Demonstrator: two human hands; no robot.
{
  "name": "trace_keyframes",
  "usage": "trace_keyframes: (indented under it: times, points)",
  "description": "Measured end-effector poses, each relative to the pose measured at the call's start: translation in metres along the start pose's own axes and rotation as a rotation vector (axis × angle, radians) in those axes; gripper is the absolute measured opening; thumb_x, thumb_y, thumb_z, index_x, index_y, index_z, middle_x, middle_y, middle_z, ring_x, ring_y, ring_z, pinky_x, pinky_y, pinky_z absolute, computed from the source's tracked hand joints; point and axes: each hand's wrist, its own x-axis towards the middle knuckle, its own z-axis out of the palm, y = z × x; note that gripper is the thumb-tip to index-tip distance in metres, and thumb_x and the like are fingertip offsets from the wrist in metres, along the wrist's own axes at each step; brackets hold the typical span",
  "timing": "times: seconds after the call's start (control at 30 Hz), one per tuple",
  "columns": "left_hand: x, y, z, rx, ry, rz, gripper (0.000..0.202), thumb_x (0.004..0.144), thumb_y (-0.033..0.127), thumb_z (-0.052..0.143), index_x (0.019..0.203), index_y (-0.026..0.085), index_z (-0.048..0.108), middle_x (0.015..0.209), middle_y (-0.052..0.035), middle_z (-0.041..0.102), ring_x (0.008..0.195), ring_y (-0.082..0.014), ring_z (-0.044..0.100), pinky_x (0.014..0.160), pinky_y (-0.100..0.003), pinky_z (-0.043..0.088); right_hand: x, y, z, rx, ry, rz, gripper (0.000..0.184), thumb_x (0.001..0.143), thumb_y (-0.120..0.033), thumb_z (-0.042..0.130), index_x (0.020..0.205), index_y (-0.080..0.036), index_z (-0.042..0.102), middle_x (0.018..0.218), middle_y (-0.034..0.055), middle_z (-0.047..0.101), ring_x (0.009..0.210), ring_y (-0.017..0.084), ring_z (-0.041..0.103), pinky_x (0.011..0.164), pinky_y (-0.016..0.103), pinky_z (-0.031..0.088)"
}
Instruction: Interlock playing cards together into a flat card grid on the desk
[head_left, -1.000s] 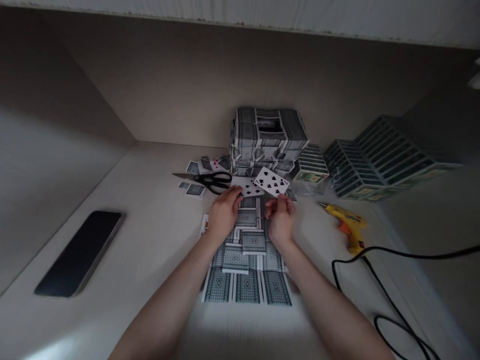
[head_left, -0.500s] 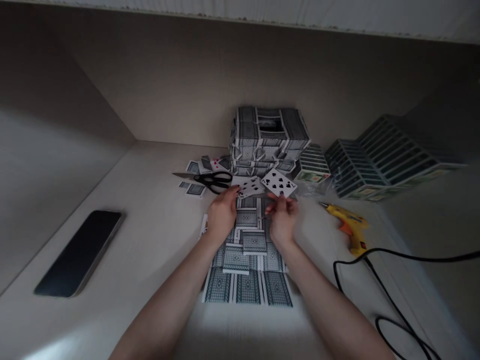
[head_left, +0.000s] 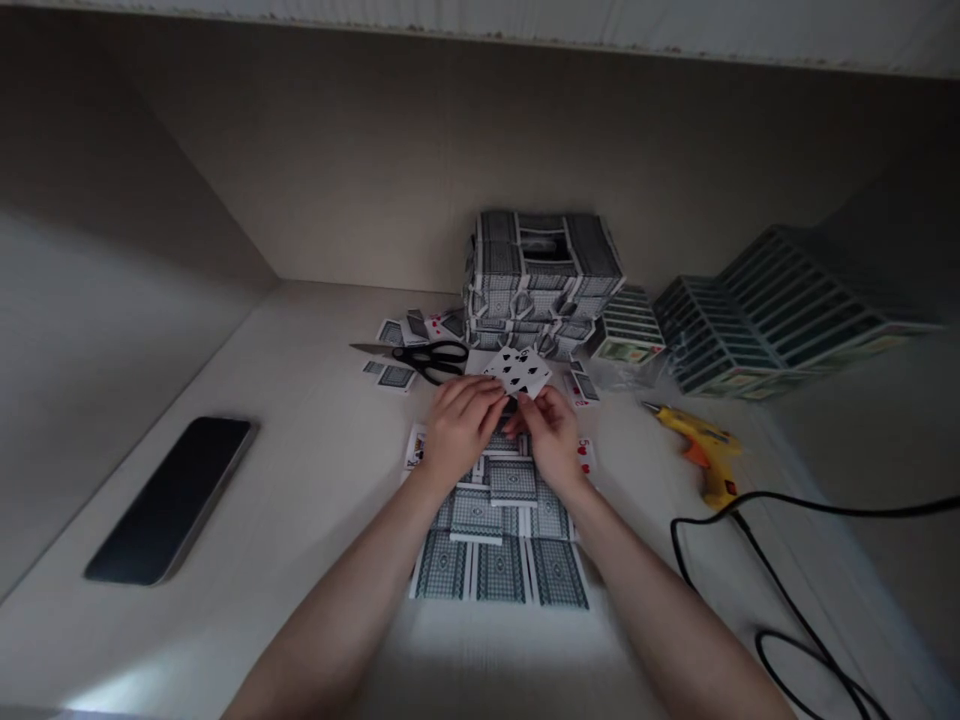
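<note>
My left hand (head_left: 461, 422) and my right hand (head_left: 553, 436) meet over the far part of a layout of playing cards. Overlapping face-up spade playing cards (head_left: 522, 372) rise from between them. My left fingers are closed on their left lower edge, and my right thumb and fingers pinch them from the right. Beneath my wrists the card layout (head_left: 500, 570) lies backs up, its pieces overlapping in rows. A king (head_left: 415, 448) sticks out past its left side, and a five of hearts (head_left: 586, 456) past its right.
Black-handled scissors (head_left: 427, 357) lie beside cut card pieces (head_left: 395, 378). Behind stands a box built of cards (head_left: 499, 250). Card packs (head_left: 720, 325) stand at right, near a yellow glue gun (head_left: 709, 445) with a black cord (head_left: 817, 508). A phone (head_left: 171, 498) rests at left.
My right hand has brought its spade card leftward, over the card by my left hand. My left hand has shifted right, and the hands are now close together.
</note>
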Motion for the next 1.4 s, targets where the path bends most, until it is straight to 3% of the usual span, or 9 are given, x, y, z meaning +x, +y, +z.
trace_keyframes:
  times: [0.43,0.53,0.63,0.73,0.83,0.93,1.27,1.4]
  points:
    - [-0.001,0.004,-0.001,-0.046,-0.018,0.099,0.009,0.080,0.018,0.062,0.089,0.020,0.061,0.096,-0.0023,0.069,0.099,-0.0168,0.061,0.091,-0.036,0.046,0.001,0.001,0.000,-0.032,0.031,-0.011,0.025,0.077,-0.045,0.060,0.076,-0.020,0.056,0.047,-0.0066,0.053,0.040,0.011,0.049,0.043,0.024,0.038]
    - [0.001,0.008,-0.002,-0.041,0.100,-0.053,0.009,0.080,0.021,0.062,0.089,0.020,0.061,0.102,-0.0056,0.065,0.104,-0.0190,0.057,0.091,-0.037,0.045,0.001,-0.001,0.000,-0.071,0.033,-0.013,0.027,0.079,-0.046,0.058,0.078,-0.019,0.056,0.043,-0.0073,0.050,0.039,0.010,0.047,0.042,0.022,0.036]
    - [0.002,0.005,-0.001,-0.082,0.216,-0.344,0.020,0.083,0.028,0.058,0.100,0.018,0.059,0.106,-0.0093,0.060,0.102,-0.0189,0.056,0.087,-0.035,0.046,0.000,-0.002,0.000,-0.101,0.012,-0.008,0.029,0.079,-0.048,0.056,0.080,-0.019,0.056,0.042,-0.0069,0.051,0.038,0.010,0.046,0.042,0.022,0.035]
    - [0.003,-0.004,0.003,-0.297,0.229,-0.656,0.028,0.085,0.037,0.053,0.104,0.016,0.058,0.095,-0.0073,0.062,0.086,-0.0162,0.059,0.074,-0.029,0.048,-0.001,-0.002,-0.001,-0.096,-0.015,-0.013,0.029,0.079,-0.048,0.057,0.078,-0.019,0.056,0.043,-0.0063,0.052,0.038,0.010,0.046,0.043,0.022,0.036]
    - [0.003,-0.013,0.006,-0.506,0.182,-0.829,0.031,0.084,0.044,0.052,0.089,0.016,0.064,0.080,-0.0037,0.064,0.075,-0.0150,0.059,0.069,-0.027,0.046,-0.001,-0.001,-0.002,-0.094,-0.043,-0.020,0.028,0.079,-0.047,0.058,0.075,-0.020,0.055,0.043,-0.0060,0.053,0.039,0.010,0.047,0.044,0.023,0.037]
    - [0.002,-0.016,0.007,-0.512,0.173,-0.836,0.029,0.077,0.045,0.061,0.081,0.016,0.066,0.074,-0.0022,0.063,0.071,-0.0144,0.057,0.067,-0.026,0.045,0.000,0.000,-0.002,-0.100,-0.063,-0.019,0.028,0.078,-0.047,0.059,0.074,-0.020,0.054,0.043,-0.0056,0.053,0.039,0.010,0.046,0.044,0.023,0.036]
    - [0.000,-0.015,0.008,-0.465,0.106,-0.773,0.023,0.071,0.039,0.068,0.079,0.017,0.067,0.071,-0.0013,0.062,0.068,-0.0127,0.054,0.063,-0.024,0.043,0.000,-0.002,-0.002,-0.138,0.023,0.033,0.039,0.078,-0.055,0.054,0.063,-0.020,0.050,0.039,-0.0057,0.049,0.037,0.010,0.044,0.041,0.022,0.034]
    - [0.003,-0.016,0.007,-0.509,0.041,-0.824,0.026,0.068,0.041,0.070,0.075,0.016,0.067,0.068,-0.0009,0.062,0.064,-0.0120,0.052,0.061,-0.024,0.042,0.002,0.000,-0.002,-0.077,0.055,0.036,0.034,0.077,-0.054,0.056,0.079,-0.020,0.055,0.040,-0.0083,0.048,0.034,0.009,0.041,0.038,0.021,0.031]
